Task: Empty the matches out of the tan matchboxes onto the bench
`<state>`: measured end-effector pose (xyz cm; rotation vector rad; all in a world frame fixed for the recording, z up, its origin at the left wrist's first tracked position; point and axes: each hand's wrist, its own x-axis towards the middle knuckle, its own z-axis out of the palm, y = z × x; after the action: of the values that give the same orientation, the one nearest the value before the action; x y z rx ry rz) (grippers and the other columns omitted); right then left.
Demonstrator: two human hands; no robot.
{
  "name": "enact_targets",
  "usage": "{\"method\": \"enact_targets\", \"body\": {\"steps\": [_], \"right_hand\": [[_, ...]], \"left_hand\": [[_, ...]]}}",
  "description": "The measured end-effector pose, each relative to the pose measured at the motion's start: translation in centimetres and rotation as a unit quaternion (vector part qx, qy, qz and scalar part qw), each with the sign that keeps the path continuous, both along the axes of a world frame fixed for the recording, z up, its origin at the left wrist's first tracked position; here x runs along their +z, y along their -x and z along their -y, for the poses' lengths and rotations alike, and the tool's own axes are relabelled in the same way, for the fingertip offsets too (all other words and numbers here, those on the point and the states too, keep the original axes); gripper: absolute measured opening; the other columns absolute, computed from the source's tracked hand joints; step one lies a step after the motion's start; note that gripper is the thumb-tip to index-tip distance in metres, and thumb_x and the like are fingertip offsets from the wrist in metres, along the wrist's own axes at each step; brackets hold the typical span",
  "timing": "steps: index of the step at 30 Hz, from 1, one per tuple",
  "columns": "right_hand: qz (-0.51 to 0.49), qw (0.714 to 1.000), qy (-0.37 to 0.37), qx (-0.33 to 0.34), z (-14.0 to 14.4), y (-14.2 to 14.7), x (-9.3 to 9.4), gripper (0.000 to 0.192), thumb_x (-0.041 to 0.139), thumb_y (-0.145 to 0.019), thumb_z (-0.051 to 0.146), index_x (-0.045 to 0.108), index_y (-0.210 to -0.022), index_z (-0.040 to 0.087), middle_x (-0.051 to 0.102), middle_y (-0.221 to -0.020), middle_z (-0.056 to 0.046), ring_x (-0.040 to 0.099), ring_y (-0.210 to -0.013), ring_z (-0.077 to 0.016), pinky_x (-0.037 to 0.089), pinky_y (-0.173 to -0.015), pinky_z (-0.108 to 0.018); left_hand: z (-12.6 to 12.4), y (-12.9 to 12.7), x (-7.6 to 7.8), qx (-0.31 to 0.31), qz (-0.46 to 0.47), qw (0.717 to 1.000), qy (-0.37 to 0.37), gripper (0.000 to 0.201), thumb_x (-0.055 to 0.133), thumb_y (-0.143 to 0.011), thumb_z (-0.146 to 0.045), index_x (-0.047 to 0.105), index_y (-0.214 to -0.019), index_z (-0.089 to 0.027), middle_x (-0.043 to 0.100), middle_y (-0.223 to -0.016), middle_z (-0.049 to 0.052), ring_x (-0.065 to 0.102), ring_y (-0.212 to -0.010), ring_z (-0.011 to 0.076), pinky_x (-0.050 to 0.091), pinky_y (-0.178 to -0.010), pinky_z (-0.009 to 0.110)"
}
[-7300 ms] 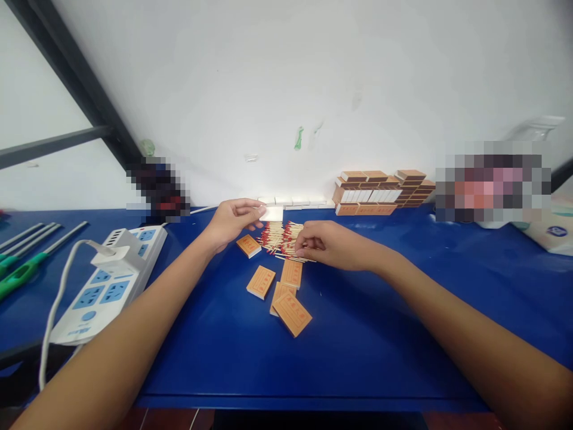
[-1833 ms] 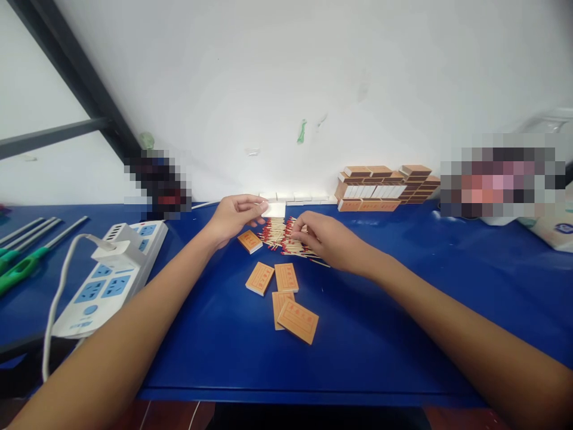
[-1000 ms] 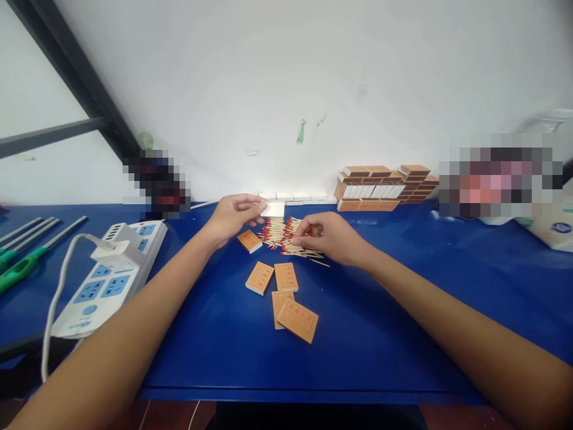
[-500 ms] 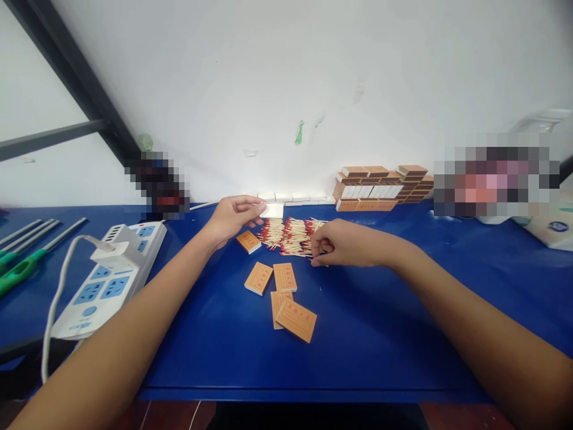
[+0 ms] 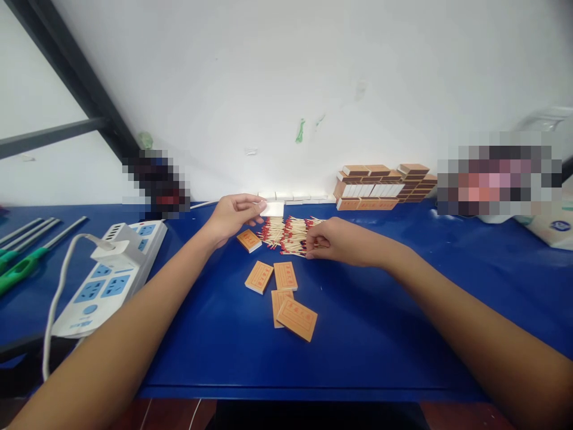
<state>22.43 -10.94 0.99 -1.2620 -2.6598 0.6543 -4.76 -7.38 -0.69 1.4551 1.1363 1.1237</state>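
Note:
A heap of red-tipped matches lies on the blue table near the wall. My left hand holds a small white matchbox tray at the heap's far left edge. My right hand rests at the heap's right side, its fingers pinched on a few matches. Several flat orange matchbox sleeves lie loose in front of the heap, one more just under my left hand.
A stack of orange and brown matchboxes stands against the wall at right, with a row of white trays behind the heap. A white power strip with a plugged cable lies at left, beside green-handled tools. A blurred item sits far right.
My right hand slid from the heap's middle to its right edge and closed on a few matches. The left hand stayed in place with the white tray.

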Motion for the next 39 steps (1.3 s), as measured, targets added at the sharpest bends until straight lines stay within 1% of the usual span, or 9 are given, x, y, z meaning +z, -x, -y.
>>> {"method": "enact_targets", "body": {"steps": [5,13,17,21,23,28,32,36,39], "right_hand": [[-0.005,1.000,-0.020,0.003,0.1,0.2,0.1,0.004,0.072,-0.088,0.022,0.070,-0.085,0.020,0.070,-0.082,-0.002,0.057,-0.068,-0.0139,0.036,-0.061,-0.027],[-0.006,1.000,-0.028,-0.004,0.2,0.3,0.1,0.005,0.069,-0.087,0.019,0.070,-0.083,0.019,0.069,-0.077,-0.001,0.056,-0.065,-0.0135,0.036,-0.060,-0.027],[-0.027,0.999,-0.040,0.000,0.9,1.2,0.2,0.012,0.067,-0.089,0.023,0.068,-0.078,0.019,0.065,-0.071,-0.001,0.052,-0.063,-0.0129,0.034,-0.061,-0.028],[-0.015,1.000,-0.018,0.017,1.0,1.8,-0.2,0.013,0.066,-0.090,0.022,0.065,-0.078,0.019,0.063,-0.071,0.000,0.050,-0.063,-0.0129,0.032,-0.060,-0.028],[-0.012,1.000,-0.013,0.020,1.0,1.8,-0.4,0.016,0.065,-0.091,0.021,0.061,-0.075,0.019,0.061,-0.070,0.000,0.048,-0.061,-0.0126,0.031,-0.059,-0.028],[-0.015,0.998,-0.047,0.031,0.8,1.9,-0.7,0.027,0.062,-0.095,0.022,0.053,-0.070,0.019,0.056,-0.067,0.002,0.043,-0.059,-0.0117,0.028,-0.059,-0.028],[-0.017,0.997,-0.059,0.037,0.9,2.2,-1.4,0.020,0.062,-0.096,0.025,0.058,-0.077,0.019,0.058,-0.069,0.001,0.045,-0.059,-0.0117,0.028,-0.060,-0.027],[-0.039,0.996,-0.084,0.012,1.0,2.6,-2.3,0.007,0.061,-0.095,0.023,0.065,-0.091,0.018,0.062,-0.070,0.000,0.049,-0.061,-0.0125,0.030,-0.061,-0.026],[-0.053,0.995,-0.085,0.003,1.1,2.9,-2.7,0.007,0.060,-0.095,0.022,0.065,-0.093,0.018,0.063,-0.071,0.000,0.049,-0.060,-0.0119,0.031,-0.062,-0.026]], "left_hand": [[0.0,0.0,0.0,0.001,0.002,1.000,0.002,0.025,0.083,-0.082,-0.027,0.077,-0.102,-0.014,0.076,-0.083,0.007,0.069,-0.068,0.0120,0.052,-0.063,0.023],[-0.1,0.0,-0.1,0.000,-0.002,1.000,-0.003,0.025,0.084,-0.081,-0.028,0.077,-0.101,-0.016,0.076,-0.082,0.007,0.070,-0.069,0.0133,0.052,-0.064,0.025],[-0.1,0.0,-0.1,0.000,-0.005,1.000,-0.003,0.027,0.085,-0.080,-0.031,0.077,-0.101,-0.016,0.077,-0.082,0.007,0.070,-0.069,0.0137,0.053,-0.064,0.026],[0.0,0.0,-0.1,0.001,-0.007,1.000,-0.003,0.027,0.084,-0.081,-0.030,0.077,-0.102,-0.016,0.077,-0.083,0.007,0.070,-0.069,0.0129,0.053,-0.064,0.025],[0.0,0.0,-0.1,0.002,-0.006,1.000,-0.003,0.026,0.084,-0.081,-0.029,0.077,-0.102,-0.016,0.076,-0.081,0.007,0.070,-0.068,0.0127,0.053,-0.063,0.024],[-0.1,0.1,-0.2,-0.002,-0.005,1.000,-0.002,0.029,0.085,-0.080,-0.031,0.077,-0.103,-0.015,0.077,-0.083,0.008,0.070,-0.068,0.0129,0.053,-0.063,0.024],[-0.2,0.1,-0.2,-0.004,-0.003,1.000,-0.005,0.035,0.087,-0.078,-0.035,0.077,-0.104,-0.014,0.077,-0.083,0.008,0.070,-0.068,0.0130,0.053,-0.063,0.024],[-0.2,0.1,-0.2,-0.003,-0.005,1.000,-0.005,0.031,0.086,-0.079,-0.033,0.077,-0.103,-0.015,0.077,-0.081,0.007,0.070,-0.068,0.0130,0.053,-0.063,0.024],[-0.1,0.1,-0.2,0.000,-0.004,1.000,-0.004,0.029,0.085,-0.080,-0.031,0.077,-0.102,-0.015,0.077,-0.080,0.007,0.070,-0.067,0.0129,0.053,-0.063,0.024]]}}
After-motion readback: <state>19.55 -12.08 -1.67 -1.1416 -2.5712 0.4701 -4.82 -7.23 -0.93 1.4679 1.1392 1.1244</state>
